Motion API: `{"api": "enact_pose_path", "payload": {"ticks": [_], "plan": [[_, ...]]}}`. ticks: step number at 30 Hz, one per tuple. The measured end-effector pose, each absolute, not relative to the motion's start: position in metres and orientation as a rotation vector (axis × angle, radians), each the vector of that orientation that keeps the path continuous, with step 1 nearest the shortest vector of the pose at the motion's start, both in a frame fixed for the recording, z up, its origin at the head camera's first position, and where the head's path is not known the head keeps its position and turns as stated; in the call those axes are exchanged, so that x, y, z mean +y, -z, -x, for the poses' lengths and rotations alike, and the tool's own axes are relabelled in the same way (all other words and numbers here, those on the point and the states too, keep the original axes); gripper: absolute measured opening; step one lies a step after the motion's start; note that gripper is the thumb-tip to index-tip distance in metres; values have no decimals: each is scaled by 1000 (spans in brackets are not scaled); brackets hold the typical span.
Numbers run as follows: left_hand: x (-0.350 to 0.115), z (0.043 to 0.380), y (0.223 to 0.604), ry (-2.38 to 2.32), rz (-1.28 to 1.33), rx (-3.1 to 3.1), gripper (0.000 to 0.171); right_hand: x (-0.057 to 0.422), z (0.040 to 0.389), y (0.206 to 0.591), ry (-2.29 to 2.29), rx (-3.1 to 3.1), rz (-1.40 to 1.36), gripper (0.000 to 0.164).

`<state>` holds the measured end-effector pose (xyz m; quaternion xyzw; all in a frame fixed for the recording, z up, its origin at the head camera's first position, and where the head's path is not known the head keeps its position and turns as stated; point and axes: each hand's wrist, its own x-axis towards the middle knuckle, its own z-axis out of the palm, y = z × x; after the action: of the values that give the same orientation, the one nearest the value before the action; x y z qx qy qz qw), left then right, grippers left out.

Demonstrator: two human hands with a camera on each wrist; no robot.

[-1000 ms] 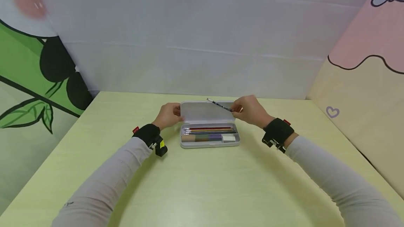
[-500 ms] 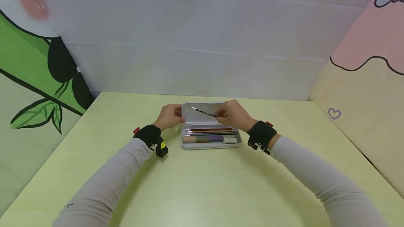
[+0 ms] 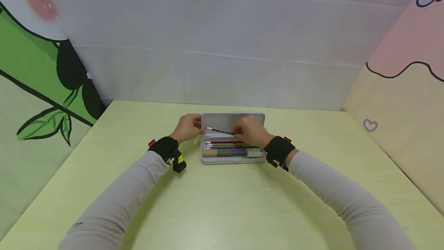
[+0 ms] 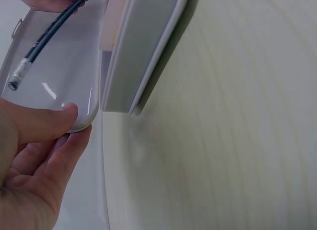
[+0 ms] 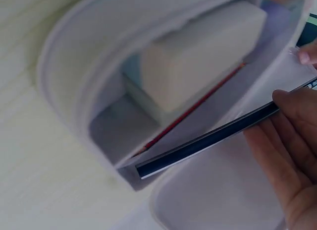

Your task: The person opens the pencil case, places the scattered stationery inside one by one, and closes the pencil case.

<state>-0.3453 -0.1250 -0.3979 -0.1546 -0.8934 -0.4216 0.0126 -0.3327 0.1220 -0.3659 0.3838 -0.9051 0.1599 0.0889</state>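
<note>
A pale pencil case (image 3: 222,161) stands on the table with its lid (image 3: 214,120) raised. My left hand (image 3: 187,127) grips the lid's left edge, the thumb (image 4: 49,122) on the inner face and the fingers behind. Between thumb and fingers my right hand (image 3: 252,131) pinches a dark patterned pencil (image 3: 220,130), held slantwise over the back of the tray. Its metal ferrule and eraser end point left; in the right wrist view the other end of the pencil (image 5: 208,139) overlaps the tray's back corner. Several pencils (image 3: 225,143) lie in the back of the tray.
A white eraser (image 3: 254,153) and a long block banded in tan, green and purple (image 3: 222,152) fill the front compartment. Pale yellow table (image 3: 222,203) surrounds the case. A white cloth wall (image 3: 222,49) rises behind, with painted panels on both sides.
My right hand has moved left and down with the pencil, from beside the lid's right edge to low over the tray. My left hand has kept its hold on the lid.
</note>
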Motion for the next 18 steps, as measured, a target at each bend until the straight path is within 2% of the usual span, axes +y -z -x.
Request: {"api": "enact_pose_path", "payload": {"ticks": [18], "plan": [[-126,350,402,1337,491,-2773,40,114,334,384,-201,-2746,-1149,6]]}}
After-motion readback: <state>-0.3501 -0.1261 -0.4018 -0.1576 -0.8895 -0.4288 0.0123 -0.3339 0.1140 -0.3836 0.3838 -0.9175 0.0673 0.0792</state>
